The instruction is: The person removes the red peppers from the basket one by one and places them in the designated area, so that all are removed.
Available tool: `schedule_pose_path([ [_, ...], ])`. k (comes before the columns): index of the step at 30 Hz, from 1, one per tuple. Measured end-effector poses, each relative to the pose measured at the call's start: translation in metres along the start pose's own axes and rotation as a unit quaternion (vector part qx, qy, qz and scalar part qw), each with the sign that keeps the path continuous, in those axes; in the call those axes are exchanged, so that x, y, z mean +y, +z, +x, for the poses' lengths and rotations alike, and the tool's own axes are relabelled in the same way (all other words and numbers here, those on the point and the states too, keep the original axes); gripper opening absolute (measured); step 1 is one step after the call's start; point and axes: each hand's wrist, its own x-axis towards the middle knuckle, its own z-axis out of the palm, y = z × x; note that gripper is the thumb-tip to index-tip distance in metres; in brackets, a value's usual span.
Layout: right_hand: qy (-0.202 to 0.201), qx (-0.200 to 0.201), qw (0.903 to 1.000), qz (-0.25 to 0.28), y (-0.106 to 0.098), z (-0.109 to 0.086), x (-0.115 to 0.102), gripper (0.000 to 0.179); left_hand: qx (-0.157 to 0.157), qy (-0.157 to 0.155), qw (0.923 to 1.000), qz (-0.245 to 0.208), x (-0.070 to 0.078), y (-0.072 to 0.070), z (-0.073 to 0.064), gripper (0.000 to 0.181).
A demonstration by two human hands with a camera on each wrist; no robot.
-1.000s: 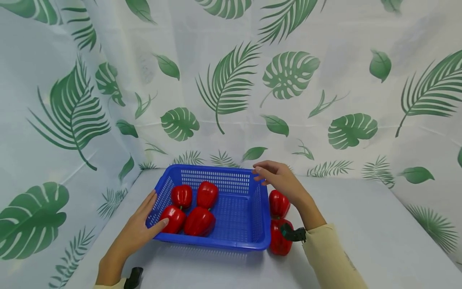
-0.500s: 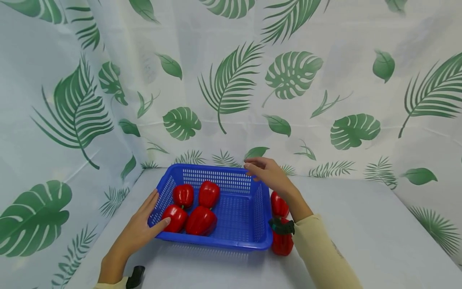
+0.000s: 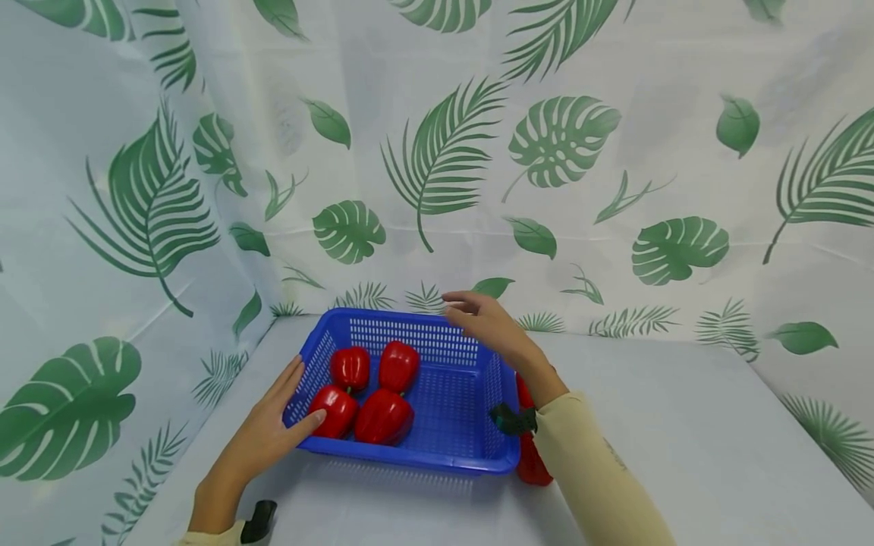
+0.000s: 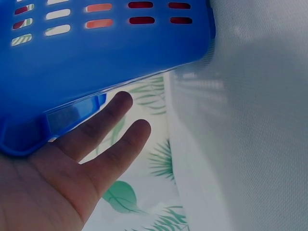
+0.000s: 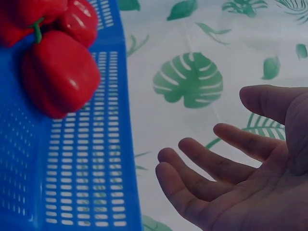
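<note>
A blue plastic basket (image 3: 437, 460) sits on the table with several red bell peppers (image 3: 385, 417) in its left half. My left hand (image 3: 262, 432) lies against its left side, thumb over the rim near the front corner. In the left wrist view, two straight fingers (image 4: 115, 151) extend beside the basket's wall (image 4: 120, 53). Above the far right part of the basket hovers my right hand (image 3: 488, 326), its fingers loosely bent and holding nothing. The right wrist view shows that hand apart from the basket's rim (image 5: 129, 120). Inside the basket, a pepper (image 5: 62, 72) shows its green stem.
Outside the basket's right wall, red bell peppers (image 3: 532, 464) lie on the table, partly hidden by my right forearm. The white table (image 3: 683, 425) extends to the right. A leaf-patterned curtain (image 3: 437, 152) rises behind the basket and along the left.
My right hand has moved left and slightly up, from the right rim to over the basket's far side. Its forearm now covers more of the outside peppers. My left hand stays at the basket.
</note>
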Motion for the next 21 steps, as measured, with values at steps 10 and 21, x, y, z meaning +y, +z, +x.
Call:
schedule_pose_path([
  [10, 0.012, -0.023, 0.9985, -0.049, 0.020, 0.016, 0.003, 0.055, -0.003, -0.010, 0.9999, 0.006, 0.001, 0.000, 0.001, 0.102],
  [21, 0.049, -0.059, 0.9958, -0.050, 0.043, 0.030, 0.010, 0.063, -0.002, -0.009, 1.0000, 0.002, 0.003, -0.001, 0.000, 0.101],
])
